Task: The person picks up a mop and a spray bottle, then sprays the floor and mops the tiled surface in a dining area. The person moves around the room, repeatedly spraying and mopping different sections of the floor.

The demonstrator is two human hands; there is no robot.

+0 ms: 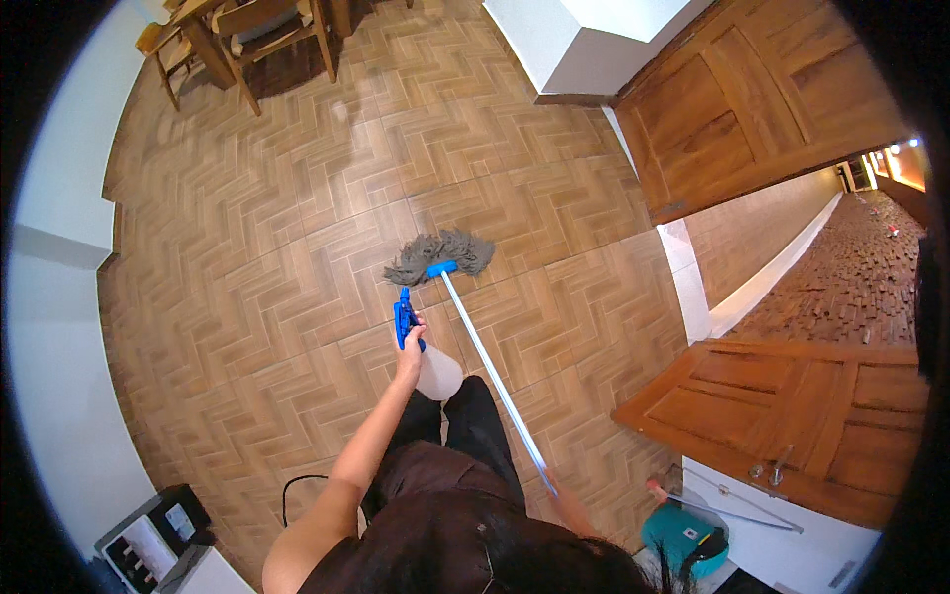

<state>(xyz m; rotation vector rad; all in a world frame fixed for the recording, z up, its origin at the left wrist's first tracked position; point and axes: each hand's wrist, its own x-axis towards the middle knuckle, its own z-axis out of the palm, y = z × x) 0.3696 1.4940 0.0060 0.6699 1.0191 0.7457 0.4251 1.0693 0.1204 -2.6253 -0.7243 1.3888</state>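
My left hand grips the neck of a spray bottle with a blue trigger head and a whitish, translucent body. The bottle is held out in front of my legs, its nozzle pointing away from me. At my right side, my right hand is wrapped around the pale metal handle of a mop. The handle slants up and left to a blue plastic socket. From it the grey string mop head spreads on the floor, just beyond the nozzle.
Wood-look herringbone tiles cover the floor. Wooden chairs stand at a table far left. Open panelled wooden doors flank a doorway on the right. A teal bin-like container is at lower right, black equipment at lower left.
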